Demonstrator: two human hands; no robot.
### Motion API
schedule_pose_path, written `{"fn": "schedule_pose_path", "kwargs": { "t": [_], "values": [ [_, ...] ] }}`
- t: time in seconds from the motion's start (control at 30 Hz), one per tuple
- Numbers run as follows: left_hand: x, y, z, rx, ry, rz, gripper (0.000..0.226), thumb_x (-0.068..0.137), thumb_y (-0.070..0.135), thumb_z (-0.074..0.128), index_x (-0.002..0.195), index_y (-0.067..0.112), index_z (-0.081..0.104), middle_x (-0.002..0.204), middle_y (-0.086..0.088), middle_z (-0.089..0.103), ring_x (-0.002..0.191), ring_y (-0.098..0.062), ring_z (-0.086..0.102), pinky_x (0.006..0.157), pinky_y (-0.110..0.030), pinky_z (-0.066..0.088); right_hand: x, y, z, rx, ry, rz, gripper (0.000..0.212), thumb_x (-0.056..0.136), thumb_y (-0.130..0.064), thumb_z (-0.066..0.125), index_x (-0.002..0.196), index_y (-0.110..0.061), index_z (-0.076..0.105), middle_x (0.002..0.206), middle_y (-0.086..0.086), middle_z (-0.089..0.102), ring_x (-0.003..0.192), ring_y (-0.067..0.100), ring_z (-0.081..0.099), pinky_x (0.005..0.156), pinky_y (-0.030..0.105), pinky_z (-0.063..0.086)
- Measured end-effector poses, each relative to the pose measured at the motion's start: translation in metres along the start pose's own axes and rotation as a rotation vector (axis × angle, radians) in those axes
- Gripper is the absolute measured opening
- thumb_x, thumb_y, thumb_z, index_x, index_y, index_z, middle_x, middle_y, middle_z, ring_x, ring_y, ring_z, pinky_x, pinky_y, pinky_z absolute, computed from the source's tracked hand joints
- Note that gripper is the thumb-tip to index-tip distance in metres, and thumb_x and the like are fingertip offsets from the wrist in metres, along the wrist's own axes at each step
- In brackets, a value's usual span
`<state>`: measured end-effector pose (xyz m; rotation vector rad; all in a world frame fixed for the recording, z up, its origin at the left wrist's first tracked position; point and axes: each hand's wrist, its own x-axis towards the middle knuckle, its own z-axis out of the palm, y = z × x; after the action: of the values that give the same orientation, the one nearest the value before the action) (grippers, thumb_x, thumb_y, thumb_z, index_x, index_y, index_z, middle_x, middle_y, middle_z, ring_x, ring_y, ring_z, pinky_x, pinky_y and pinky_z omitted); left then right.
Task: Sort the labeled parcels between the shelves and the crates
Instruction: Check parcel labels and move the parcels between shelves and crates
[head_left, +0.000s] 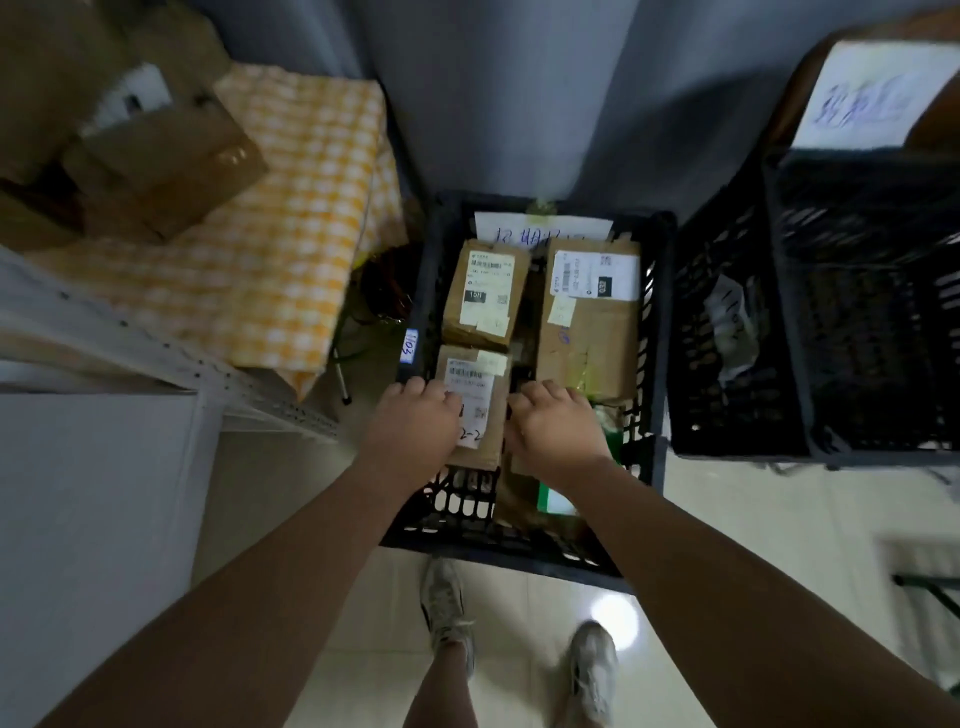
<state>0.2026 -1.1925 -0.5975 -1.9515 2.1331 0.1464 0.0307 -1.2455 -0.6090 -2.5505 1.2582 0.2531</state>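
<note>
Head view: a black crate (430, 270) stands on the floor (727, 519), with a person's arms reaching down into it. At its near left corner lies a small labelled parcel (475, 384). The left hand (415, 423) holds its left side, fingers (445, 399) curled over the label. The right hand (556, 423) holds its right edge, fingers (525, 399) curled down into the gap beside it. Behind it lies a second parcel (485, 291), and a big box (587, 338) fills the crate's right half. A second crate (727, 374) stands just to the right. On the left is a desk under a yellow checked cloth (296, 208) carrying brown boxes (166, 166), with a metal shelf (156, 358) nearer. Two shoes (444, 608) show below.
</note>
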Motion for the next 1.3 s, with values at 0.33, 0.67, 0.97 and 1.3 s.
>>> {"fn": "schedule_pose_path", "kwargs": {
  "t": [0.33,0.67,0.97,1.3],
  "values": [
    [-0.116,0.074,-0.159,0.003,0.284,-0.296,0.039,0.093,0.034,0.043,0.123,0.013,0.056,0.120,-0.008,0.059,0.110,-0.028,0.052,0.090,-0.039,0.039,-0.114,0.006,-0.140,-0.052,0.292,-0.289,0.044,0.096,-0.040,0.037,0.131,-0.017,0.051,0.133,0.004,0.054,0.127,0.025,0.042,0.104,0.038,0.029],
    [-0.283,0.134,-0.288,0.135,0.477,-0.614,0.029,0.082,0.028,0.063,0.104,0.008,0.068,0.102,-0.013,0.068,0.092,-0.034,0.064,0.077,-0.041,0.050,-0.221,-0.063,-0.268,-0.002,0.542,-0.689,0.037,0.097,-0.036,0.039,0.123,-0.016,0.057,0.120,0.002,0.061,0.112,0.025,0.051,0.090,0.038,0.038],
    [-0.462,0.142,-0.346,0.269,0.576,-0.991,0.038,0.091,0.036,0.048,0.121,0.016,0.057,0.120,-0.006,0.060,0.110,-0.029,0.053,0.088,-0.037,0.039,-0.324,-0.204,-0.316,0.167,0.642,-1.073,0.030,0.090,-0.025,0.052,0.110,-0.007,0.066,0.102,0.009,0.068,0.092,0.030,0.061,0.079,0.039,0.049],
    [-0.702,0.205,-0.356,0.374,0.529,-1.389,0.034,0.088,0.029,0.053,0.115,0.012,0.061,0.115,-0.009,0.062,0.102,-0.032,0.056,0.081,-0.038,0.042,-0.480,-0.364,-0.288,0.384,0.566,-1.384,0.028,0.088,-0.019,0.059,0.114,-0.011,0.065,0.110,0.006,0.066,0.102,0.028,0.058,0.081,0.034,0.043]
  ]
}}
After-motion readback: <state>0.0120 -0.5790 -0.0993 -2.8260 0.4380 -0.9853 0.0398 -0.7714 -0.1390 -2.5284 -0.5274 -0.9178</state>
